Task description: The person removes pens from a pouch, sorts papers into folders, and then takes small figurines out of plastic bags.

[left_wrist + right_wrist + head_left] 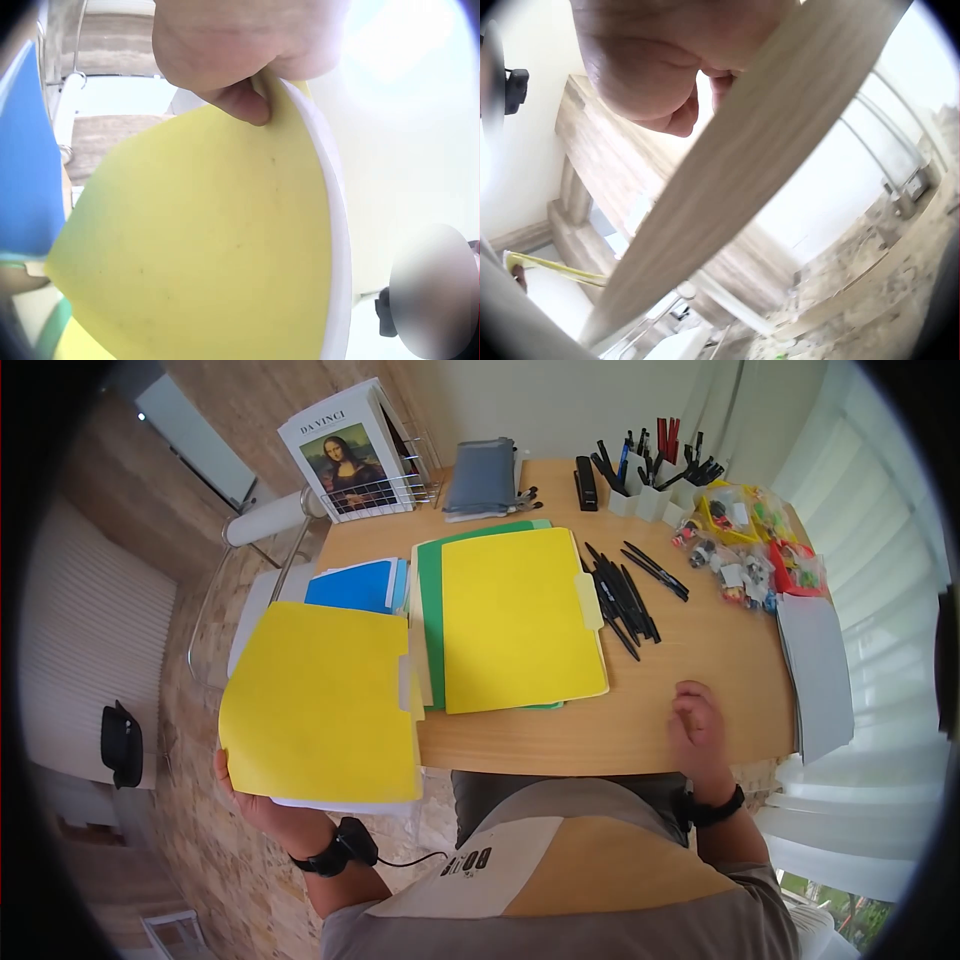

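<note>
My left hand (258,806) grips a yellow file folder (318,705) by its lower left corner. White paper edges (339,217) show along the folder in the left wrist view. Held off the left front of the desk, the folder overlaps a blue folder (352,585) in the head view. Another yellow folder (520,620) lies on a green folder (431,600) in the middle of the desk. Over the right front part of the desk is my right hand (700,732), fingers loosely curled with nothing in them.
Loose black pens (622,600) lie right of the stack. At the back stand a wire rack (425,465) with a Da Vinci magazine, grey pouches (480,475), a stapler (586,484) and white pen holders (652,503). Bagged small items (745,575) and grey sheets (815,670) line the right edge.
</note>
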`<state>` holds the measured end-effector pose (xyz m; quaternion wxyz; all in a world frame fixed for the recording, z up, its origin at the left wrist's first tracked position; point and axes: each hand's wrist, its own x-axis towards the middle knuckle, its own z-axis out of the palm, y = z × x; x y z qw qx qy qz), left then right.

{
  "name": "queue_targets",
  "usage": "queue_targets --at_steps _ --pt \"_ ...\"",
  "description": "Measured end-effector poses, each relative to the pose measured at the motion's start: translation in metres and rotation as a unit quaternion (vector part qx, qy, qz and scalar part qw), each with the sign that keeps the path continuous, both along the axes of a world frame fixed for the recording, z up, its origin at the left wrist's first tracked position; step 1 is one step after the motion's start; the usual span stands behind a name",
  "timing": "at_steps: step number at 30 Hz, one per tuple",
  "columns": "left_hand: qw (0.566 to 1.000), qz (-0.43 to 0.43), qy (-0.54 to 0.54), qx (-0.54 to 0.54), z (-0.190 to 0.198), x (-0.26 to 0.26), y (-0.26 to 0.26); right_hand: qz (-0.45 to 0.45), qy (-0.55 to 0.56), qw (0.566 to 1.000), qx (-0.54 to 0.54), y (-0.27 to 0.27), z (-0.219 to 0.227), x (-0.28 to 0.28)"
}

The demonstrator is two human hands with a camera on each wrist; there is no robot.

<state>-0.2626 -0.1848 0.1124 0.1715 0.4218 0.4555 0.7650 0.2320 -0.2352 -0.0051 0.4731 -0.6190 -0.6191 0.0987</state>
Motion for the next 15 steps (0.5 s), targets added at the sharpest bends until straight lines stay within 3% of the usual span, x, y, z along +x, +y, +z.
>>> queue_targets --at_steps 2,3,5,6,7,8,9,11,12,14,15 --pt "0.999 0.000 0.034 0.006 0.012 0.027 -0.003 0.113 0.040 0.992 -0.043 0.005 0.021 -0.023" --pt "0.998 0.005 0.067 0.012 0.016 0.034 -0.003 0.106 0.041 0.993 -0.042 0.009 0.027 -0.032" --pt "0.997 -0.027 0.057 0.048 0.008 0.035 -0.003 0.243 0.142 0.956 -0.079 0.016 0.037 -0.048" --pt "0.994 -0.052 0.046 0.082 0.004 0.037 -0.002 0.236 0.141 0.958 -0.078 0.018 0.042 -0.055" --pt "0.994 -0.060 0.044 0.083 0.003 0.047 0.001 0.276 0.189 0.933 -0.134 0.021 0.045 -0.061" --pt "0.990 -0.106 -0.022 0.090 0.002 0.063 0.005 0.314 0.237 0.900 -0.189 0.023 0.048 -0.067" --pt "0.980 -0.153 -0.087 0.095 0.002 0.074 0.008 0.306 0.238 0.903 -0.186 0.026 0.046 -0.075" --pt "0.971 -0.209 -0.114 0.037 -0.026 0.078 0.020 0.380 0.446 0.797 -0.145 0.034 0.037 -0.087" --pt "0.957 -0.254 -0.137 -0.022 -0.044 0.079 0.026 0.374 0.447 0.800 -0.141 0.039 0.041 -0.085" --pt "0.951 -0.269 -0.134 -0.078 -0.079 0.091 0.031 0.268 0.354 0.815 -0.373 0.051 0.052 -0.080" --pt "0.943 -0.274 -0.133 -0.134 -0.094 0.097 0.031 0.265 0.356 0.816 -0.371 0.053 0.049 -0.084"
